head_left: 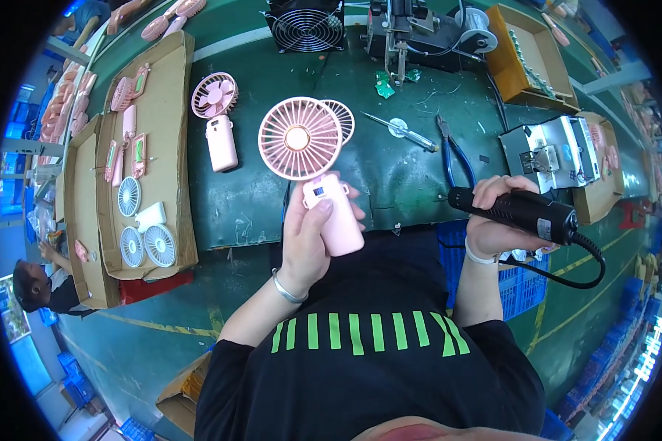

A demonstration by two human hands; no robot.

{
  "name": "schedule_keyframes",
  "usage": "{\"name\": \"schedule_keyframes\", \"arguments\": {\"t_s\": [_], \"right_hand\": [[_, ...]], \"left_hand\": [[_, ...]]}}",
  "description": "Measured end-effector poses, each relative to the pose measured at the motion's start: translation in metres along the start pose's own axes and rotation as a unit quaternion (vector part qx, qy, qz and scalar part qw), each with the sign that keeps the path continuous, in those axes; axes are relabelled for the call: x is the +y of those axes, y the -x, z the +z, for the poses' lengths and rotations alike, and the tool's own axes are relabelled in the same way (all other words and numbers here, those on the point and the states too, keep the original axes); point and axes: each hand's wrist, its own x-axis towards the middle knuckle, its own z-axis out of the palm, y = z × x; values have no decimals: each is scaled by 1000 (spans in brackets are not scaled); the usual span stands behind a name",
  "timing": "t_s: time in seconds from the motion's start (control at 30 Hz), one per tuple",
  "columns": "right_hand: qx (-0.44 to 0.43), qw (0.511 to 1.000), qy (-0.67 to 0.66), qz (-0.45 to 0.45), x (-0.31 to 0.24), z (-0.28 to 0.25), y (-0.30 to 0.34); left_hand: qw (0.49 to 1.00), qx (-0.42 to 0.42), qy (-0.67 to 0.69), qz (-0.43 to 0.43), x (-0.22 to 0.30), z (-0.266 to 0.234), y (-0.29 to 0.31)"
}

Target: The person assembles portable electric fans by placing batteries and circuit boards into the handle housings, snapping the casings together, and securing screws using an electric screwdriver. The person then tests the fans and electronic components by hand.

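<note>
My left hand [312, 220] is closed round the handle of a pink handheld fan [340, 231], thumb on its front below a small dark display. The round pink grille of this fan points upward, away from me, and a second round grille [343, 121] shows partly behind it. Off to the right, my right hand [496, 217] grips a black corded electric screwdriver [518, 211]; its nose points left toward the fan, well apart from it. Another pink handheld fan [223, 143] lies on the green bench mat to the left.
Pliers with blue handles [460, 162] and a soldering iron [412, 134] lie beyond my right hand. A cardboard tray [165, 95] with fan parts stands at left. At the back are a black fan unit [307, 29] and a machine with a wire spool [478, 33]. Another person [40, 283] is at far left.
</note>
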Motion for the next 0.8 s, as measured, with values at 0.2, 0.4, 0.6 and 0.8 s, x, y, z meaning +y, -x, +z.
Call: {"name": "schedule_keyframes", "arguments": {"t_s": [0.2,0.4,0.6,0.8], "right_hand": [[3,1000,3,15,2,3,-6],[-24,999,-29,17,5,-2,-7],[-42,998,-54,3,6,-2,-6],[-23,1000,-21,3,6,-5,-7]], "left_hand": [[991,-122,47,19,-17,-6,7],[981,-179,63,-48,-15,-7,5],[962,-236,107,-83,-14,-6,9],[955,-256,118,-93,-14,-9,9]]}}
